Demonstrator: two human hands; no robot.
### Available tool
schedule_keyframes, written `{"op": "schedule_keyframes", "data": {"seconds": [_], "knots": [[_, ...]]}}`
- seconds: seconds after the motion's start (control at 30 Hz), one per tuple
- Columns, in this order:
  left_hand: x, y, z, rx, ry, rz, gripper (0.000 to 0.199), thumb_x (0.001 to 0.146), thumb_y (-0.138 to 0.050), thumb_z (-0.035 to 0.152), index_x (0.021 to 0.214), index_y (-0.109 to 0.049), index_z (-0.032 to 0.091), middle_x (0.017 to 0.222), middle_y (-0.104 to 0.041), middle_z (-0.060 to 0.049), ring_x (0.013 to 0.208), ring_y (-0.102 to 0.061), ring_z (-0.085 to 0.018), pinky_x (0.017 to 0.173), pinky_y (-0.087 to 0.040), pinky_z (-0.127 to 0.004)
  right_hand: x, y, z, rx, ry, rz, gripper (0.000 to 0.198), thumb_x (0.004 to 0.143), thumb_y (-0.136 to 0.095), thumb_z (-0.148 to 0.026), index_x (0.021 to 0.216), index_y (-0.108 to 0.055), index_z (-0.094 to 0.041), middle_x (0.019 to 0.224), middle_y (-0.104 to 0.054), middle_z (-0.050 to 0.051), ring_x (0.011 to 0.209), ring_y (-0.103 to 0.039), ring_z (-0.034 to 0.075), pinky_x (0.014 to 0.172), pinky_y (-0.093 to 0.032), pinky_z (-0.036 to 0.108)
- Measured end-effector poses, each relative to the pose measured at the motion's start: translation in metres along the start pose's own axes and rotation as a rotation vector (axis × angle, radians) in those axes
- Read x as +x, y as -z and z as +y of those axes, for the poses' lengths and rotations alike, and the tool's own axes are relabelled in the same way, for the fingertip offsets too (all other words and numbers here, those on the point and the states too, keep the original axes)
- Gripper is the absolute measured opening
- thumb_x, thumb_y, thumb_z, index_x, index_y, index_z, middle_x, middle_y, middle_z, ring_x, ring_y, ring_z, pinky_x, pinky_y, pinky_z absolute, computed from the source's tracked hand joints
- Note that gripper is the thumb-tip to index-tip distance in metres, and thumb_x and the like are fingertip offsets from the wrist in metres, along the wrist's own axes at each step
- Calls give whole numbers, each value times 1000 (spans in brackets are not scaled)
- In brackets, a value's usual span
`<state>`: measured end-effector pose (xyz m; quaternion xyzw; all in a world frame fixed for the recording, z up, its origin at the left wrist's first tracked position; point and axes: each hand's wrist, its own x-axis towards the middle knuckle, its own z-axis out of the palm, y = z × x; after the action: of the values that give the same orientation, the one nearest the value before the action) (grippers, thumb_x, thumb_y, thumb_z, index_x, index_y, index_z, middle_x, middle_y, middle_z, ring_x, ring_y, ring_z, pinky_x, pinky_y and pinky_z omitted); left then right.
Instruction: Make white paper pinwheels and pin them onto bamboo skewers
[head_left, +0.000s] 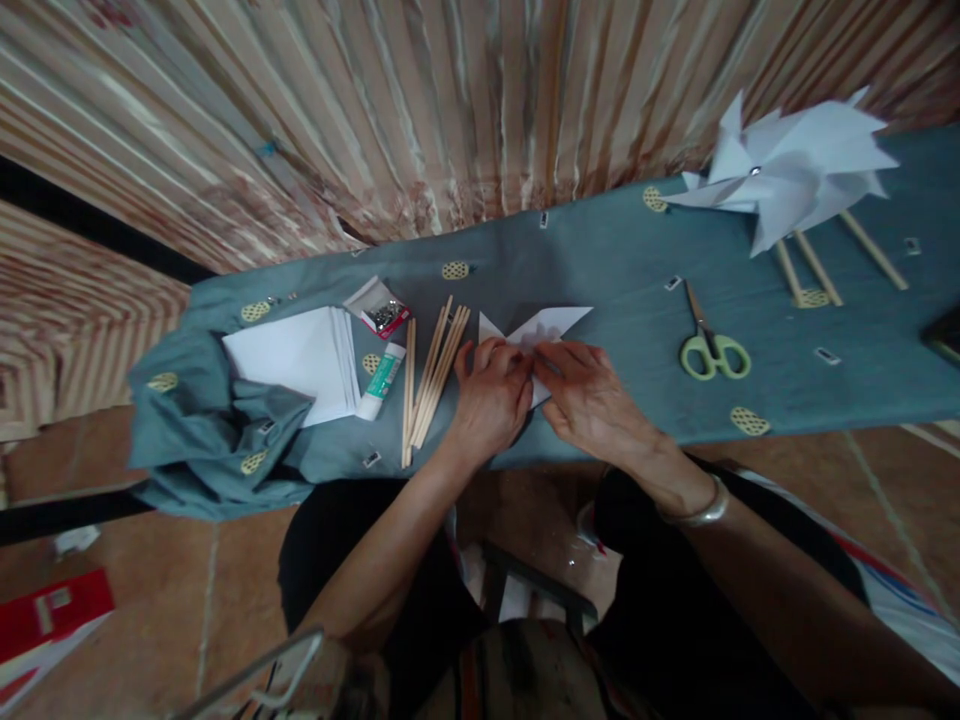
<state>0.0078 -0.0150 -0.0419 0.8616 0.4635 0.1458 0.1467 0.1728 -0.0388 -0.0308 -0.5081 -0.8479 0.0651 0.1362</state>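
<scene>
A white paper pinwheel [559, 322] with pointed tips lies on the cloth in front of me, its centre covered by my fingers. My left hand [491, 395] is closed on its left side, fingers curled down onto the paper. From the other side my right hand [589, 395] grips it, the fingertips of both hands nearly meeting at the middle. Anything small between the fingertips is hidden. Just left of my left hand lie several wooden sticks [439, 380]. A glue stick [382, 381] rests beside them.
A stack of white paper [292, 360] and a small open box of metal pins [381, 308] are on the left. Green-handled scissors [709, 345] lie to the right. Several pinwheels on sticks [802, 170] sit at the far right of the cloth-covered table [615, 260]. A curtain [480, 110] hangs behind.
</scene>
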Motion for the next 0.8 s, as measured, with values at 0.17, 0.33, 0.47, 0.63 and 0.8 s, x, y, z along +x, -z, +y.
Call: {"op": "schedule_keyframes", "data": {"seconds": [0.17,0.33,0.47,0.63,0.8], "knots": [[-2,0,-2,-19,1,2,35,99,-42,25,128,-61,21,124,-62,-9,133,-42,-29,116,-20,-57,-1,0,1,14,-5,-15,42,80,-45,-11,119,-63,-8,129,-60,20,118,-49,32,101,-36,46],[-7,5,-4,-15,-40,58,36,99,-44,28,132,-58,22,137,-59,-10,138,-38,-29,117,-18,-56,-4,-2,3,22,-13,-6,44,82,-45,-12,122,-62,-9,133,-58,20,121,-47,33,101,-37,47],[-10,11,-3,37,-76,111,28,98,-48,29,119,-66,22,139,-58,-9,140,-36,-31,118,-18,-58,-5,-4,4,14,-11,2,44,82,-46,-13,122,-62,-8,134,-58,20,122,-47,33,101,-36,47],[-11,9,-5,68,-72,117,27,99,-47,30,110,-71,22,137,-59,-9,139,-37,-31,118,-19,-59,-5,-5,5,24,-5,7,47,81,-45,-12,124,-61,-9,132,-59,19,121,-48,34,101,-37,49],[-10,6,-7,53,-65,98,28,99,-47,29,112,-71,22,135,-60,-10,140,-37,-31,118,-19,-60,-5,-4,5,15,-3,7,45,82,-45,-12,124,-61,-7,133,-59,21,121,-48,34,101,-37,48]]}}
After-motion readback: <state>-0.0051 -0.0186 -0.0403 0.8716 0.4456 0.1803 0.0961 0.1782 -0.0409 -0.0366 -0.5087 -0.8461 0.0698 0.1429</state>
